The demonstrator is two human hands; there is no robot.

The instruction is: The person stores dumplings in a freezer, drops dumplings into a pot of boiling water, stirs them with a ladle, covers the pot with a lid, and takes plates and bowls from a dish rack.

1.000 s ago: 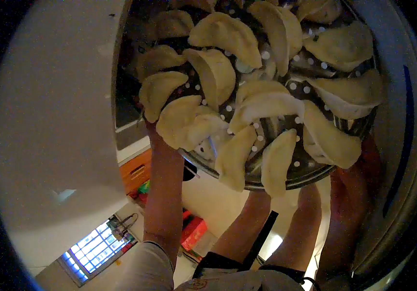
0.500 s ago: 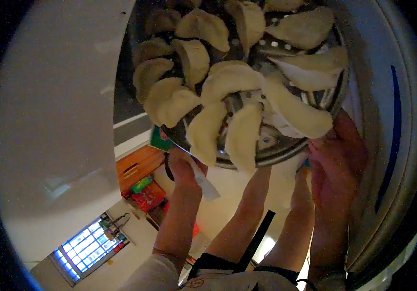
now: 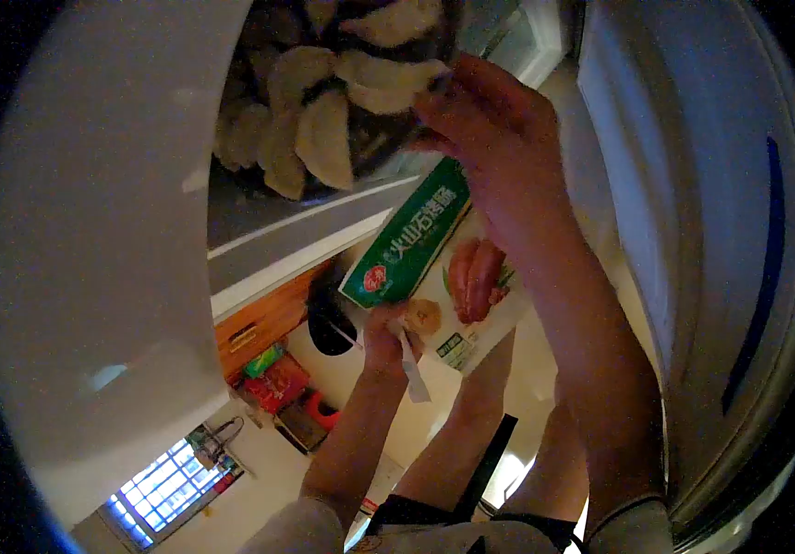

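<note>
A round metal tray [image 3: 379, 148] with holes in it, bearing several pale dumplings [image 3: 323, 138], is at the top, partly cut off by the frame and dim. My right hand [image 3: 508, 120] is closed on the tray's right rim, its fingertips in shadow. Below the tray, my left hand [image 3: 386, 340] grips the lower left edge of a green and white sausage package [image 3: 416, 231] with Chinese lettering and a picture of sausages. A white strip [image 3: 414, 369] hangs beside the left fingers.
A white panel [image 3: 92, 231] fills the left side. On the right stands what looks like an open refrigerator door [image 3: 711, 231]. Further down are a wooden drawer front [image 3: 259, 323], red items [image 3: 277, 383], a window [image 3: 162, 489] and my legs [image 3: 471, 406].
The tray has moved up and left, away from me, with my right hand following on its rim. The sausage package, mostly covered by the tray before, now shows in my left hand.
</note>
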